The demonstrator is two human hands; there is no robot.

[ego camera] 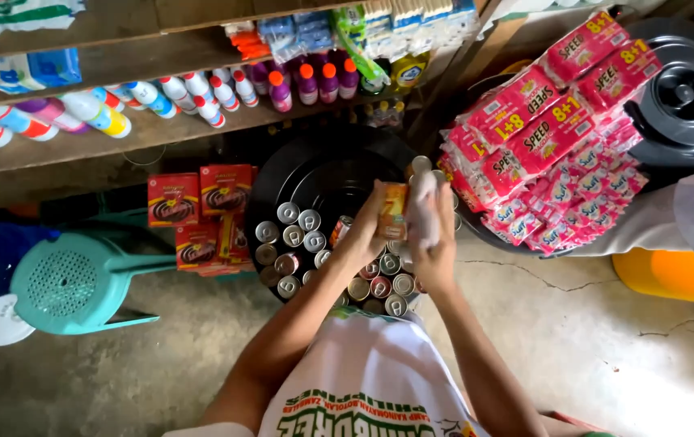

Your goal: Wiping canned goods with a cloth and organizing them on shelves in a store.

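My left hand (369, 229) grips a small can with an orange and yellow label (393, 210), held upright above a round black lid. My right hand (436, 243) presses a white cloth (422, 202) against the can's right side. Below both hands several tin cans (298, 239) stand close together on the black round lid (315, 174), their silver tops facing up.
Red boxes (200, 212) are stacked left of the cans. A teal plastic stool (68, 283) lies on the concrete floor at the left. Wooden shelves (145, 129) hold bottles. Red sachet packs (549, 129) hang at the right, beside a black bin lid (687, 97) and an orange container (674, 275).
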